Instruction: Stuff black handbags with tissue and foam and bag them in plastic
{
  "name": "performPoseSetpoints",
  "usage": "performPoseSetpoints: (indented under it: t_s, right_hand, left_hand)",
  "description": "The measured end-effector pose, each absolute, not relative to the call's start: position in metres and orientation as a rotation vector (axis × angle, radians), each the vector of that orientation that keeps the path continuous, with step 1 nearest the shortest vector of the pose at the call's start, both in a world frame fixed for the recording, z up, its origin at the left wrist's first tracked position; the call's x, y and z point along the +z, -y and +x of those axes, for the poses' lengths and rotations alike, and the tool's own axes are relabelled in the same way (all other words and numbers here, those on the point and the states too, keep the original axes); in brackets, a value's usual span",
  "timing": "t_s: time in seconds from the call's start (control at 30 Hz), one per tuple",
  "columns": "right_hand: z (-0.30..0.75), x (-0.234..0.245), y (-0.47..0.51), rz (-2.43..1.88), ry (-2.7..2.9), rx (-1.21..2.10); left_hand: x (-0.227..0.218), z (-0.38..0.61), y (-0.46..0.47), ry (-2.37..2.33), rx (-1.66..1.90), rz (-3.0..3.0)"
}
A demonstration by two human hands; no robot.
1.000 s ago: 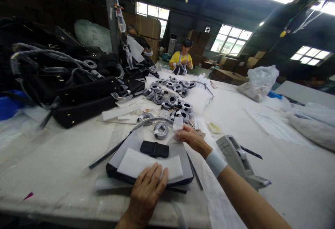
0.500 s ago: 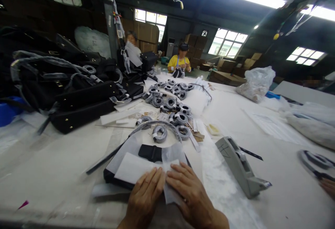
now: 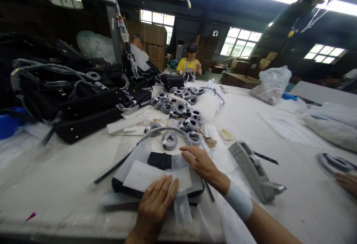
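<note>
A black bag [image 3: 118,187] lies flat on the white table, a handle in clear wrap [image 3: 178,129] arching from its far side. Over it are a translucent sheet [image 3: 126,162], a white foam sheet [image 3: 139,175] and a black strap piece [image 3: 159,161]. My left hand [image 3: 158,205] is open, its fingers flat on the foam sheet's near edge. At the bag's right side my right hand [image 3: 205,165] hovers or rests with fingers stretched out; contact is unclear. A translucent strip [image 3: 182,212] hangs from the bag's near edge.
A grey tape dispenser [image 3: 248,173] stands to the right. Coiled wrapped straps [image 3: 169,140] lie beyond the bag. Black bags [image 3: 86,125] are piled at left. Another person's hand [image 3: 347,181] is at the right edge; a person in yellow [image 3: 189,64] sits at the far end.
My right hand has lifted off the near middle of the sheets and moved away and to the right, uncovering the foam sheet's right part. The left hand stays pressed down.
</note>
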State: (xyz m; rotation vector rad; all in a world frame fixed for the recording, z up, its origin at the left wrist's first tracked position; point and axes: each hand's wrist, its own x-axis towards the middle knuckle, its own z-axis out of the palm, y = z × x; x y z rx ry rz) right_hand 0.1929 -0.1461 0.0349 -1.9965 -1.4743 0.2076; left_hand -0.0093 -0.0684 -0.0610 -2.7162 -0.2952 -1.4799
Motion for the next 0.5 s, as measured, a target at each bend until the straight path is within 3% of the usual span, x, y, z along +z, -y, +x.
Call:
performPoseSetpoints:
  t_s: [0.27, 0.5]
  right_hand:
    - [0.217, -0.03, 0.135, -2.344, 1.621, 0.262]
    - [0.226, -0.003, 0.126, -2.318, 1.622, 0.485]
  left_hand:
    - [-0.063, -0.009, 0.071, 0.27, -1.436, -2.711]
    - [-0.056, -0.013, 0.073, 0.291, -1.37, -2.775]
